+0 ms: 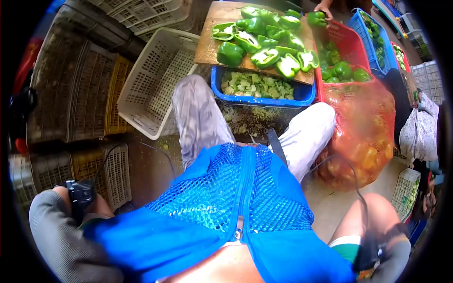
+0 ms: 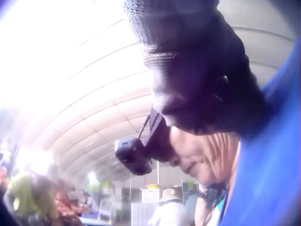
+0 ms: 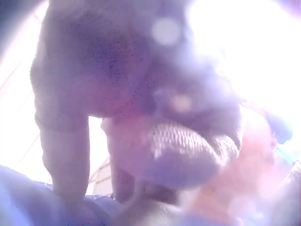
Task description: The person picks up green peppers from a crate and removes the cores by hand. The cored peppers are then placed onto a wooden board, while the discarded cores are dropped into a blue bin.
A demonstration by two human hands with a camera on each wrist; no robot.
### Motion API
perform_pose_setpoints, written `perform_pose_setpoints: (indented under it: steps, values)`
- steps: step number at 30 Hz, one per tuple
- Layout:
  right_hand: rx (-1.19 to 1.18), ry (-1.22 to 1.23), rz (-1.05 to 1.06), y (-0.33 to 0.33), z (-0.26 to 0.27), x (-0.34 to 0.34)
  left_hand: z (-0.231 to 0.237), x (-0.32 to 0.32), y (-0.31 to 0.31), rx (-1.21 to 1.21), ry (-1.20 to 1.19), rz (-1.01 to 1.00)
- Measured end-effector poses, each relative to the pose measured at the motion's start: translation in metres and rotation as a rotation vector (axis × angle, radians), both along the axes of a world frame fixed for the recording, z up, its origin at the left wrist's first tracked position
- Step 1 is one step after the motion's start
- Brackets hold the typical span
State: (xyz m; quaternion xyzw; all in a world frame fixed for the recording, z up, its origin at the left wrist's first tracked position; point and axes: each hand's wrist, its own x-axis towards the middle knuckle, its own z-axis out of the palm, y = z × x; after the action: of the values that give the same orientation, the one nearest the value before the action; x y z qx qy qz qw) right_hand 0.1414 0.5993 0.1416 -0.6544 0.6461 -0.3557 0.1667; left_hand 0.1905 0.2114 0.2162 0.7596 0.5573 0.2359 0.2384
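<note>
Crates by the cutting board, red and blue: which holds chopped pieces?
The blue crate under the cutting board: its pieces are cut small, whereas the red crate holds whole-looking peppers.

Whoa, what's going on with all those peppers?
Someone in a blue vest has both gloved hands, the left hand and the right hand, away from the peppers; I can't tell whether they hold anything. Many peppers lie cut open on a board, over a blue bin of chopped bits. Behind, another person's hand is at a green pepper.
</note>
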Motion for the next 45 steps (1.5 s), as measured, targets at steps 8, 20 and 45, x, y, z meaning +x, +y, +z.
perform_pose_setpoints:
  steps: [8, 20, 45]
  values:
    - [0.082, 0.283, 0.108, -0.019, 0.034, 0.096, 0.005, 0.067, 0.052, 0.097, 0.356, 0.095]
    - [-0.189, -0.195, -0.137, -0.031, -0.023, 0.019, -0.106, -0.031, 0.018, 0.477, -0.020, 1.375]
    - [0.690, 0.288, -0.810, -0.241, -0.297, -0.213, -0.499, -0.031, -0.081, 0.181, -1.446, 1.832]
